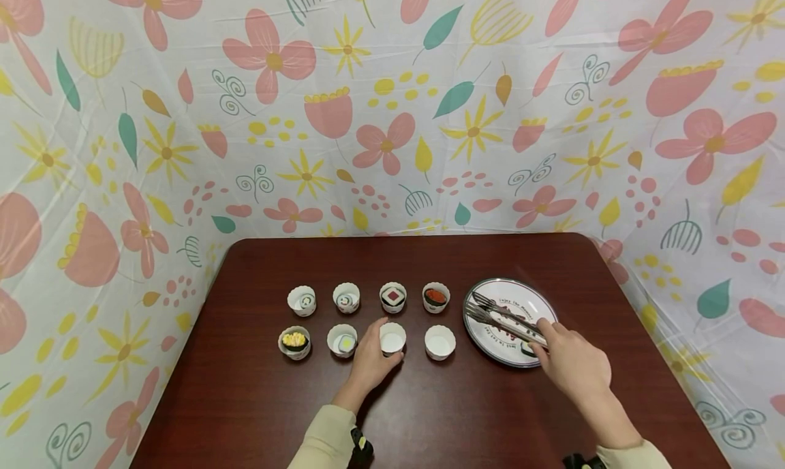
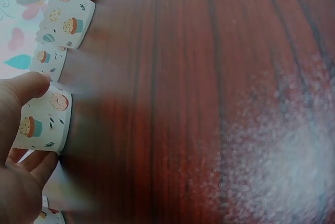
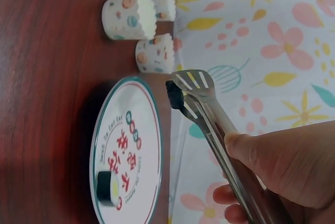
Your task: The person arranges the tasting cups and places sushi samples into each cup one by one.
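My left hand [image 1: 371, 361] holds a white paper cup [image 1: 392, 341] with a cupcake print, thumb and fingers on opposite sides of its wall; the inside looks empty. My right hand [image 1: 575, 361] grips metal tongs [image 1: 506, 323] with slotted, fork-like ends above a round white plate [image 1: 487, 343]. In the right wrist view, a small dark sushi piece [image 3: 175, 95] sits pinched between the tongs' tips. On the plate, near its edge, lies another sushi roll [image 3: 107, 188] with a black wrap and a white and yellow end.
Right of the held cup stands another empty cup [image 1: 439, 343]. Further cups in two rows hold sushi: one with yellow topping [image 1: 295, 341], one with red topping [image 1: 435, 297], one square-patterned piece [image 1: 392, 296] and several white rolls. A flowered cloth [image 1: 392, 114] surrounds the brown table [image 1: 245, 401].
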`<state>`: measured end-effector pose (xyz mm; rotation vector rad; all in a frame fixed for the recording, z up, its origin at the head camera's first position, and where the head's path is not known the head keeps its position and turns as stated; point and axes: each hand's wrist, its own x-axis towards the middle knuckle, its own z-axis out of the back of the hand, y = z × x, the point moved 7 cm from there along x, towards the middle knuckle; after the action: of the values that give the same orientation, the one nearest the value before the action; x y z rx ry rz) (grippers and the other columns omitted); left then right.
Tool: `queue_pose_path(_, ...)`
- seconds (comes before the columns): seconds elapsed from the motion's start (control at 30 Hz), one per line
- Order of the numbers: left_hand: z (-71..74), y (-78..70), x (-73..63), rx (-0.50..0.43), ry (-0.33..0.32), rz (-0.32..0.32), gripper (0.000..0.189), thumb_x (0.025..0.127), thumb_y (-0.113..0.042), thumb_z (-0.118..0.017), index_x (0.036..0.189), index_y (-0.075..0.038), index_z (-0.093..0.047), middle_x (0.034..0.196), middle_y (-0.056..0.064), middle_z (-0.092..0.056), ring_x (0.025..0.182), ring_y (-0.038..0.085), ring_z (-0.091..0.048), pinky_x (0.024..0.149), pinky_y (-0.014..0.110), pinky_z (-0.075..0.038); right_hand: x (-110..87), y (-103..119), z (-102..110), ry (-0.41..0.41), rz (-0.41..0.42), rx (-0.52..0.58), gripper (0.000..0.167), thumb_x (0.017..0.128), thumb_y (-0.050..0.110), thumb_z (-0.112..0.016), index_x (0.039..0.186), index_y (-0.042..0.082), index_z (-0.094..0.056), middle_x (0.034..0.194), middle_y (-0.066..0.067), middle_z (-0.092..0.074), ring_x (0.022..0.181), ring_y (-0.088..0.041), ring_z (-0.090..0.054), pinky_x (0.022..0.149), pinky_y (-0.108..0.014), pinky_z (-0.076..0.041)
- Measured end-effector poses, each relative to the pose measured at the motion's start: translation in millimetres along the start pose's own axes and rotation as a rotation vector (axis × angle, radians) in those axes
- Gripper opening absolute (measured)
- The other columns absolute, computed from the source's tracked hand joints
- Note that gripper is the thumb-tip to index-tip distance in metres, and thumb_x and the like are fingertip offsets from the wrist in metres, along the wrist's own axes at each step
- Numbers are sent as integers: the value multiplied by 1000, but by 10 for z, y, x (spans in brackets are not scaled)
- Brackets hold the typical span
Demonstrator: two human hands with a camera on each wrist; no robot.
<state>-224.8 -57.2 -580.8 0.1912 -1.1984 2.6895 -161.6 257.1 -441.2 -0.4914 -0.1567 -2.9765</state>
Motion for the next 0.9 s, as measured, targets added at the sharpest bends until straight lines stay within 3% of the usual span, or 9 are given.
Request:
queue_pose_path(0.3, 11, 17, 9, 6, -23, -8, 73, 66, -19, -81, 128, -6, -46, 120, 11, -57, 105, 26, -57, 84, 42, -46, 77, 244, -11, 20, 37, 4, 31, 75, 25, -71, 96, 8, -55, 74, -10, -57, 66, -34, -60, 43, -43, -41)
queue_pose_path(0.63, 3, 43, 12, 7, -31, -12, 72, 64, -20, -82, 126, -9, -47, 118, 10, -58, 103, 25, -58, 83, 42, -47, 109, 552, -27, -71, 129, -1, 35, 71, 26, -74, 97, 10, -58, 78, -9, -62, 67, -31, -61, 42, -42, -41)
queue_pose_path(0.9, -2, 60, 13, -15, -24, -4, 72, 64, -20, -82, 126, -10, -47, 117, 11, -59, 102, 27, -58, 83, 42, -46, 124, 778, -92, -59, 174, 11, 38, 71, 28, -76, 101, 10, -60, 84, -8, -65, 71, -29, -63, 50, -42, -46)
